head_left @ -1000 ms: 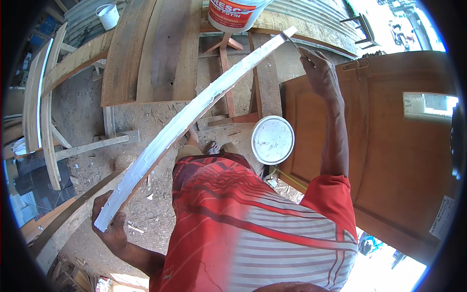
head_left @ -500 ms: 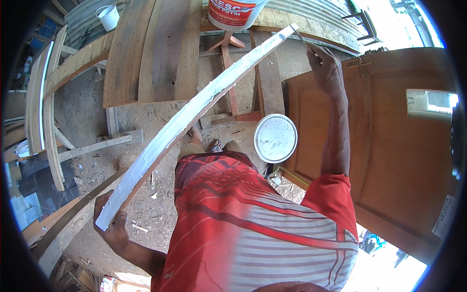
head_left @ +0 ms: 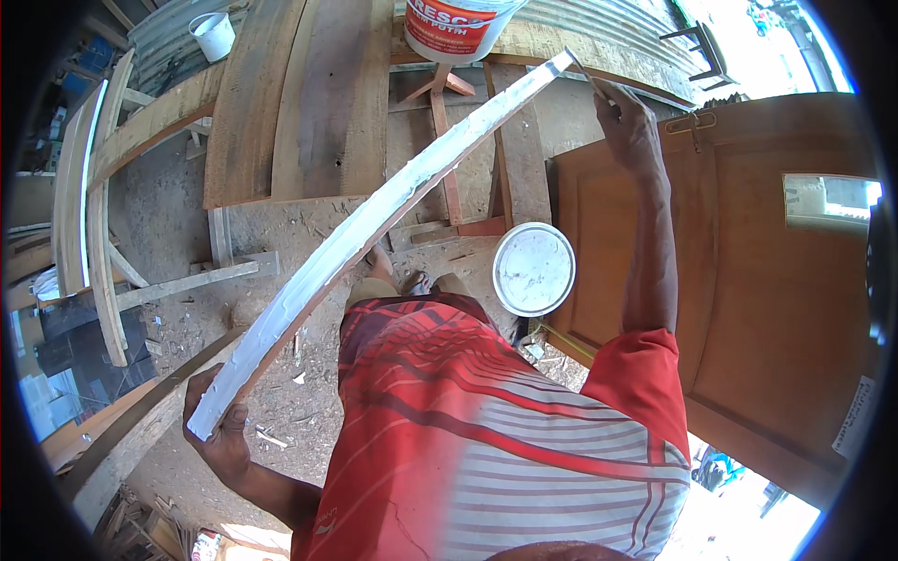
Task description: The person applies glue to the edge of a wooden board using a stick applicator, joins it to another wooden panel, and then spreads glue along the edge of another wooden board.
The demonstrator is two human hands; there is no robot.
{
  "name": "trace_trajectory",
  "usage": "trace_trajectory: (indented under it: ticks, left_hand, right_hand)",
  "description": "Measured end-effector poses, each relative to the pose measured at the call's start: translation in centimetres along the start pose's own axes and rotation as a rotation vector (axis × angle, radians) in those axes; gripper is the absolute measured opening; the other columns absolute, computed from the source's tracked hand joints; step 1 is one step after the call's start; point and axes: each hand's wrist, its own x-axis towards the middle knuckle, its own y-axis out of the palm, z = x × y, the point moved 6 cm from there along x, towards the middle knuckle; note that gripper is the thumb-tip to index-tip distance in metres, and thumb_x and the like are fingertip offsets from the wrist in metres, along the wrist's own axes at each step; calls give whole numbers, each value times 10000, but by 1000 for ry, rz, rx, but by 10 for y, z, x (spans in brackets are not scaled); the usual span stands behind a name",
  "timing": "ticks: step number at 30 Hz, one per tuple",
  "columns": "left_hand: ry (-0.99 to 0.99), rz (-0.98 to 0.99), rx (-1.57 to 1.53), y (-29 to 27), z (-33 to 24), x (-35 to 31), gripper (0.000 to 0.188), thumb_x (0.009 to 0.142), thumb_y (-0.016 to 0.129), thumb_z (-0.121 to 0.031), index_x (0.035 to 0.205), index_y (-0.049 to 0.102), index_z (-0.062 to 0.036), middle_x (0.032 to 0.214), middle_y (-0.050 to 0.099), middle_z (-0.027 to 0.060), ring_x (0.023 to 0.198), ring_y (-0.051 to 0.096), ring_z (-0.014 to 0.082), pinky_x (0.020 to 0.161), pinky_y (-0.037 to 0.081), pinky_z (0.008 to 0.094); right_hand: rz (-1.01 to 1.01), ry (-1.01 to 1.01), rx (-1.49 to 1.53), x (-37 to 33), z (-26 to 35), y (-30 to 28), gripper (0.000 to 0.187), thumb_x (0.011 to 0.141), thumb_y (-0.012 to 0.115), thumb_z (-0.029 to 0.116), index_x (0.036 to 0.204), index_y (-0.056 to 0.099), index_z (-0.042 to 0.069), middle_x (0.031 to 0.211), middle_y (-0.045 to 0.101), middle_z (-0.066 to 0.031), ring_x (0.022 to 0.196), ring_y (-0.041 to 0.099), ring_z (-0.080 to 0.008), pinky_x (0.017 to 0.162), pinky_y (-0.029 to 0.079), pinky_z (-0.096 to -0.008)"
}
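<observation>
A long, narrow wooden board [head_left: 382, 208] slants from the lower left to the upper right in front of me, its upward face coated with thick white paste. My left hand [head_left: 224, 439] is closed around its near end, the thumb on one side and the fingers on the other. At the far end, my right hand [head_left: 625, 129] pinches a thin, dark spreading tool [head_left: 582, 67], whose tip touches the paste at the board's end. The tool's exact kind is too small to make out.
A white and red bucket [head_left: 454, 33] stands beyond the board, near wide planks [head_left: 332, 112]. A round white lid [head_left: 533, 268] is by my feet. To the right leans a brown panelled door [head_left: 748, 271]; at left are timber frames [head_left: 103, 252] and a small white pail [head_left: 212, 35].
The view has shifted slightly, so the surroundings sit a little right and lower. Both hands keep their grips, and the tool stays at the board's far end.
</observation>
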Motion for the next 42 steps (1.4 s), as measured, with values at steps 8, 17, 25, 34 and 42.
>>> trace_trajectory:
  ticks: [8,17,25,34,42]
  left_hand:
    - [11,-1,-10,1,3,-2,623,833,835,-466,1188,669,20,1104,684,130,1016,656,251,894,510,379]
    - [29,-17,-11,0,2,-1,641,840,824,-483,1190,667,30,1099,682,132,1014,656,248,881,510,370]
    - [41,-34,3,1,-2,0,643,835,825,-498,1165,667,31,1079,682,128,1001,651,241,882,502,371]
    - [-2,21,8,-2,10,-9,672,865,811,-455,1205,618,91,1138,639,126,1065,602,253,970,453,387]
    - [-17,11,31,-3,14,-1,737,842,824,-497,1233,608,89,1166,641,117,1090,599,239,992,447,382]
  right_hand:
    - [132,-8,59,-7,17,1,297,957,632,87,1243,699,45,1072,717,-183,925,705,-344,793,532,-413]
    - [144,-198,140,-52,101,-6,314,920,668,31,1231,706,37,1092,720,-171,893,723,-339,754,556,-392]
    - [65,-9,164,-42,68,-8,272,975,628,74,1230,699,12,1084,729,-161,822,702,-222,738,549,-337]
    - [-195,367,492,-68,39,48,334,992,682,195,1305,699,79,978,754,-37,826,635,-86,759,523,-276]
    - [-419,370,711,-70,31,92,403,965,717,131,1358,666,62,1158,733,-52,945,629,-100,837,520,-271]
